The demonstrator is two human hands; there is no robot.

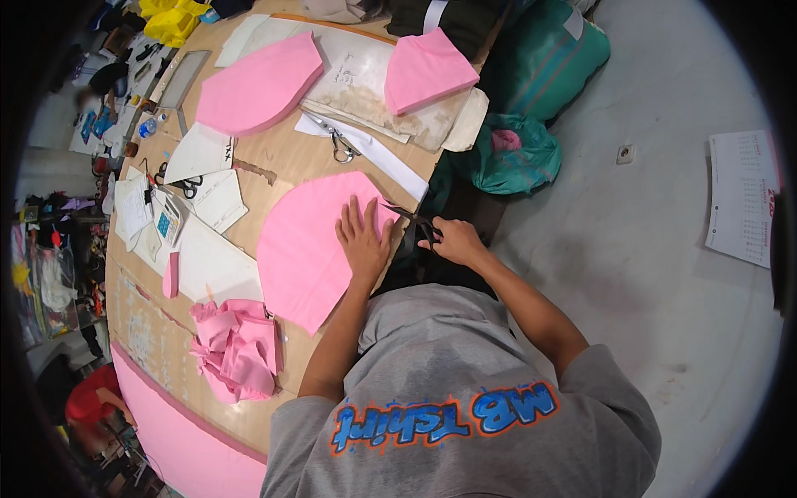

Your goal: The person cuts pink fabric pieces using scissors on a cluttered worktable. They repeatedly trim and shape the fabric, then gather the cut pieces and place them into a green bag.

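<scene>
A rounded pink fabric piece (303, 245) lies at the table edge. My left hand (362, 241) lies flat on it, fingers spread. My right hand (452, 241) is closed on black scissors (423, 224), whose blades reach the right edge of the pink piece; whether they are open is hard to tell. A white strip (390, 166) with silver scissors (336, 141) on it lies just beyond. White paper patterns (212, 253) are to the left, beside a crumpled pink fabric bundle (232, 349).
The wooden table (145, 307) holds more pink pieces (253, 79) at the back. Green bags (548, 58) stand beside its right edge, next to a grey wall with a hanging calendar (739, 199). At far left, two other people (91, 394) are among cluttered materials.
</scene>
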